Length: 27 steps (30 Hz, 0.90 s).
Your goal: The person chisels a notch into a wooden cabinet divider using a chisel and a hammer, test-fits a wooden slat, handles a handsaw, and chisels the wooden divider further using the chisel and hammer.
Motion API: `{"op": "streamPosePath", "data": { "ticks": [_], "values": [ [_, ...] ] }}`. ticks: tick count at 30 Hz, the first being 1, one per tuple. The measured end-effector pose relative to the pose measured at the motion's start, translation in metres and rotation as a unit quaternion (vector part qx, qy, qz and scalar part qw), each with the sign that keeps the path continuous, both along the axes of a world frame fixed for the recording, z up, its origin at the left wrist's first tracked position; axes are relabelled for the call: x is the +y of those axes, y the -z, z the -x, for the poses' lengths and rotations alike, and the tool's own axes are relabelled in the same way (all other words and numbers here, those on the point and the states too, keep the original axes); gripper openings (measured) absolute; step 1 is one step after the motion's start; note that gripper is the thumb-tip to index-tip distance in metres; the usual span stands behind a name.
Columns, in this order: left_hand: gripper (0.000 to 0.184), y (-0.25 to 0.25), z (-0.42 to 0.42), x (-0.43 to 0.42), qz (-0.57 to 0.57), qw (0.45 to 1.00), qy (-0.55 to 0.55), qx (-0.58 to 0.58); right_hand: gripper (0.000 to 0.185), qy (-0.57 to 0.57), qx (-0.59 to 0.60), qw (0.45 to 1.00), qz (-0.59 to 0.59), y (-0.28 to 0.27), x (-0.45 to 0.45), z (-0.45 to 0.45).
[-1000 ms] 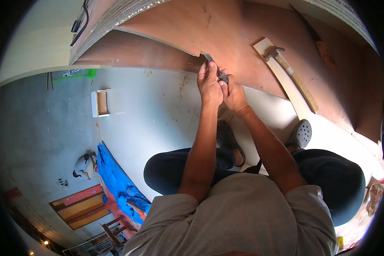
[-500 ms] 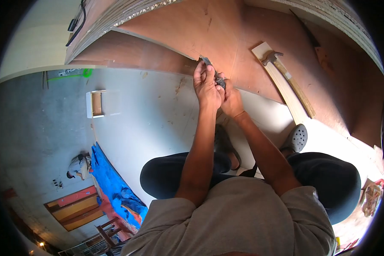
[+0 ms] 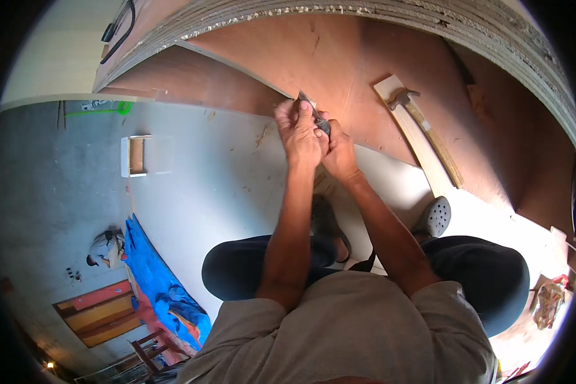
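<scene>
A small dark tool (image 3: 321,120), perhaps a blade with a dark handle, is held between my two hands at the edge of a thin plywood panel (image 3: 262,72). My left hand (image 3: 301,137) is closed around its front part, with the thumb on top and the outer fingers blurred. Wrapped round the rear end of the tool is my right hand (image 3: 339,150), touching the left. Its tip meets the panel edge, where a small notch shows. What the fingers cover is hidden.
A claw hammer (image 3: 429,131) lies beside a pale wooden strip (image 3: 408,131) on the brown plywood (image 3: 381,57). Layered board edges (image 3: 339,9) curve across the top. A small white box (image 3: 134,155), a blue sheet (image 3: 153,262) and another person (image 3: 105,248) are at left.
The view has shifted, so the hammer, strip and my feet appear lower and further left. More of the layered edge shows above. Both hands still hold the tool, with the left fingers now blurred.
</scene>
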<state>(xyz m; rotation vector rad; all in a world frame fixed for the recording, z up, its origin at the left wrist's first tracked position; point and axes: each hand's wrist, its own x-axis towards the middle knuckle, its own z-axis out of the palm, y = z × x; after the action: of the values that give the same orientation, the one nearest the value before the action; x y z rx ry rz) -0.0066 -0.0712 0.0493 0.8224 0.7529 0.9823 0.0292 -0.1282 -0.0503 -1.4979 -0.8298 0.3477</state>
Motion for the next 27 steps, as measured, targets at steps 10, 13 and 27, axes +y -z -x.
{"op": "streamPosePath", "data": {
  "ticks": [10, 13, 27],
  "values": [
    [0.032, 0.018, 0.0, -0.005, -0.026, 0.999, 0.003, 0.047, 0.034, 0.002, 0.018, 1.0, 0.004, 0.001, -0.007, 0.012],
    [0.031, 0.02, 0.01, -0.003, -0.022, 0.998, -0.005, 0.052, 0.037, -0.015, 0.02, 0.999, 0.019, 0.007, -0.005, 0.02],
    [0.036, 0.003, 0.006, 0.008, 0.031, 0.999, 0.001, 0.038, 0.034, -0.031, 0.018, 0.999, 0.03, -0.004, 0.005, 0.012]
  ]
}}
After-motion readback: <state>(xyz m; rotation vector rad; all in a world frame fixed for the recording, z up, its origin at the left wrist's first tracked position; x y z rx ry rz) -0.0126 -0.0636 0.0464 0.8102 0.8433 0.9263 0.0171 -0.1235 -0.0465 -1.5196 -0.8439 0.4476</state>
